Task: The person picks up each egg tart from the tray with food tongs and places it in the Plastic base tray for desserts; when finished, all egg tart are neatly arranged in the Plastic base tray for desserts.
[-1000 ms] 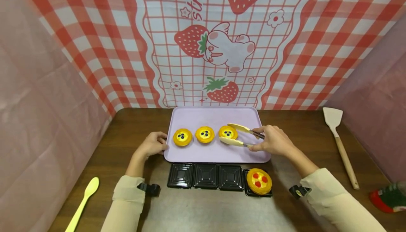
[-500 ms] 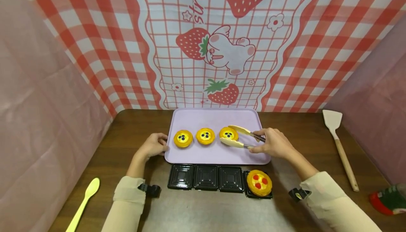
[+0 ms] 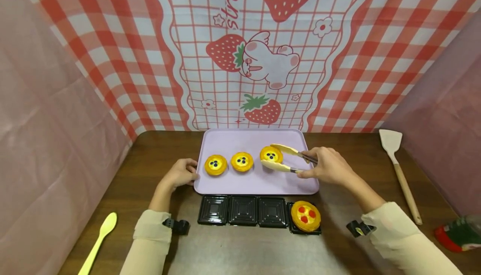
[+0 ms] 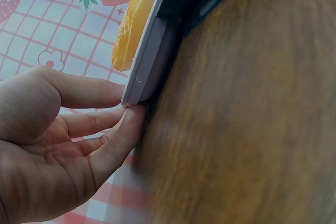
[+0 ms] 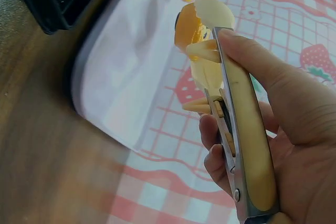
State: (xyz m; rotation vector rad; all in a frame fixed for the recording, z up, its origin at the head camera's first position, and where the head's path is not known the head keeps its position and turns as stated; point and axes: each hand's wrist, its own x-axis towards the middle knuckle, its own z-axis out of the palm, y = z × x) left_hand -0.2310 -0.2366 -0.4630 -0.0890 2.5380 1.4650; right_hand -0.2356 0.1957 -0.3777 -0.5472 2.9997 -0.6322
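My right hand [image 3: 330, 166] grips a pair of tongs [image 5: 247, 124] with cream tips and a metal-edged handle. Between the tips sits an egg tart [image 3: 271, 155] topped with dark blue berries, held just over the right part of the lilac tray [image 3: 233, 141]. Two similar tarts lie to its left on the tray, a middle tart [image 3: 241, 162] and a left tart [image 3: 216, 165]. At the tray's left edge, my left hand [image 3: 182, 172] pinches the rim between thumb and fingers; the left wrist view shows the fingertips [image 4: 132, 109] right at that edge.
In front of the tray runs a row of black square plastic trays [image 3: 243, 210]; the rightmost bears a larger tart with red berries [image 3: 306, 216]. A yellow spoon [image 3: 98, 241] lies left, a wooden-handled spatula [image 3: 402, 175] right. A jar [image 3: 456, 233] stands at the right edge.
The tart between the tongs has risen slightly off the tray, and the right hand has shifted a little up and right. My left hand stays at the tray's edge.
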